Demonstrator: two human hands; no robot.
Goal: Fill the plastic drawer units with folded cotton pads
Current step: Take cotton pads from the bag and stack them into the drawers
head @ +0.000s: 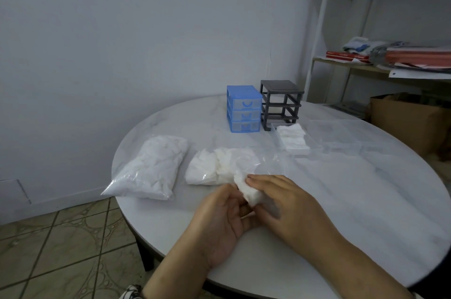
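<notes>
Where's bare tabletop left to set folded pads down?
Free: the right side of the table, between the right hand and the clear drawer of pads; also the far left, behind the sealed bag up to the blue unit. Crowded: near-left, where the open bag and both hands, left hand included, bunch together.

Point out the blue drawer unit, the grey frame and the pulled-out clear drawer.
blue drawer unit (pixel 244 109): head view, front of the middle drawer.
grey frame (pixel 281 90): head view, its top panel.
clear drawer (pixel 292 138): head view, the folded pads inside it.
</notes>
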